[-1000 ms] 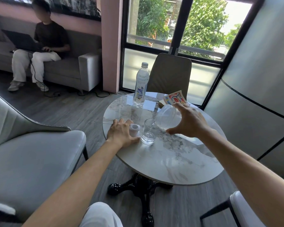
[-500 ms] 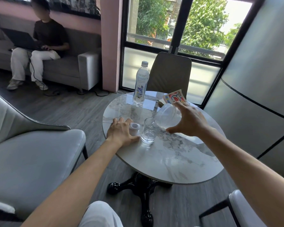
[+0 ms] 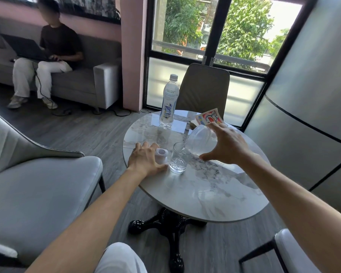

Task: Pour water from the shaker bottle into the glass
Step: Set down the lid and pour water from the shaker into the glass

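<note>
Table: a round marble-patterned top (image 3: 215, 196) on a black ornate pedestal base (image 3: 165, 223), standing on grey wood-plank flooring.
Shaker bottle: clear, tipped nearly on its side above the table (image 3: 202, 141), mouth down at the glass rim, a thin stream of water running in.
Right hand: wrapped around the shaker bottle (image 3: 227, 144), thumb underneath and fingers curled over the top.
Glass: a clear tumbler (image 3: 179, 160) standing upright on the table near its left edge, a little water in the bottom.
Left hand: lies on the table edge (image 3: 146, 159), fingers slightly spread, resting against a small white lid (image 3: 161, 153) just beside the glass; whether it grips the lid, I cannot tell.
Water bottle: a capped plastic bottle with a label (image 3: 168, 101), upright at the far side of the table.
Packet: a colourful printed pack (image 3: 210, 119) at the far edge, behind the right hand.
Seating: a grey armchair (image 3: 37, 184) to the left, a brown chair back (image 3: 204, 88) across the table.
Room: black-framed windows with green trees outside (image 3: 244, 32), a pink pillar (image 3: 133, 54), frosted grey panels on the right.
Background: a person with a laptop (image 3: 53, 56) sits on a grey sofa (image 3: 98, 79).
</note>
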